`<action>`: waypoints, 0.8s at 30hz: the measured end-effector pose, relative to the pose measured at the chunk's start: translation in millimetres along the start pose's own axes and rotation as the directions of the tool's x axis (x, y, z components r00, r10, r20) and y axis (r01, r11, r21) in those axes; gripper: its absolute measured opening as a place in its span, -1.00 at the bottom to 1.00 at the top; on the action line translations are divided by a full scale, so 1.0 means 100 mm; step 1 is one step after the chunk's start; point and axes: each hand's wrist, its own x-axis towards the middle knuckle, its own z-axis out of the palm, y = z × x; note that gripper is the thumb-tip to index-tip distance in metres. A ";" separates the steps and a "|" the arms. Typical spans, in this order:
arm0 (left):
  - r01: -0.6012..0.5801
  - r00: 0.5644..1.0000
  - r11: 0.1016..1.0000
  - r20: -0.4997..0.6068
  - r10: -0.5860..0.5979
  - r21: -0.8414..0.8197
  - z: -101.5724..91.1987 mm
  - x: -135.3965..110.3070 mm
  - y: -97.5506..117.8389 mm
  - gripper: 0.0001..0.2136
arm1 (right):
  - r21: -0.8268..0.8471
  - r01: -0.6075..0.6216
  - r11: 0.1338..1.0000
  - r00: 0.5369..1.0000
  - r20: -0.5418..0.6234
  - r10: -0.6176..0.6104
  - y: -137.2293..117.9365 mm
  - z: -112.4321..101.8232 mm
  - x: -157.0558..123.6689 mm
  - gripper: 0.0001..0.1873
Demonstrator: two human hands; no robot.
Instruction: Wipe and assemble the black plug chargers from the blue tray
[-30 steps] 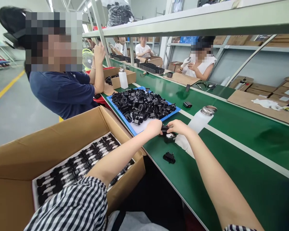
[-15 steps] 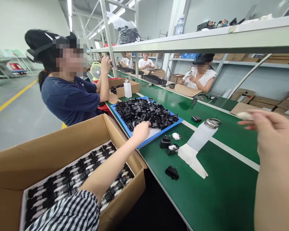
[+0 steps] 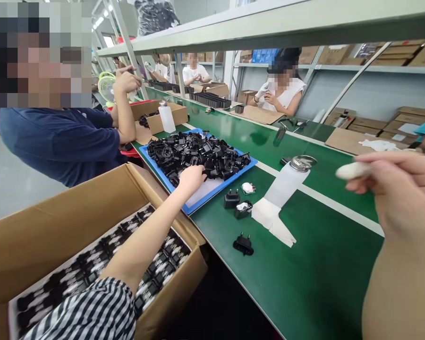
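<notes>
My left hand (image 3: 190,177) reaches into the pile of black plug adapters (image 3: 198,153) on the blue tray (image 3: 197,202), fingers curled on the parts at its near edge. My right hand (image 3: 393,189) is raised close to the camera at the right, fingers pinched on a small white piece (image 3: 350,170). On the green belt (image 3: 304,283) between them lie a black adapter (image 3: 231,199), another with a white label (image 3: 243,209), a white part (image 3: 247,187) and a lone black plug (image 3: 243,244). A white squeeze bottle (image 3: 288,179) lies beside a folded white cloth (image 3: 272,221).
A cardboard box (image 3: 92,208) with rows of black adapters stands at my left. A person in a dark blue shirt (image 3: 60,141) sits beyond it. Other people work further along and across the belt. Shelves with cartons run overhead and at the right.
My right hand lifted off the parts on the belt and rose to the right holding a white piece. My left hand moved from the belt to the pile on the tray.
</notes>
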 end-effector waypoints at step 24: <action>-0.114 0.944 0.979 0.287 0.160 -0.171 0.38 -0.73 0.69 -0.72 | -0.440 0.287 0.851 0.644 0.746 0.169 0.68 0.85 -0.51 -0.69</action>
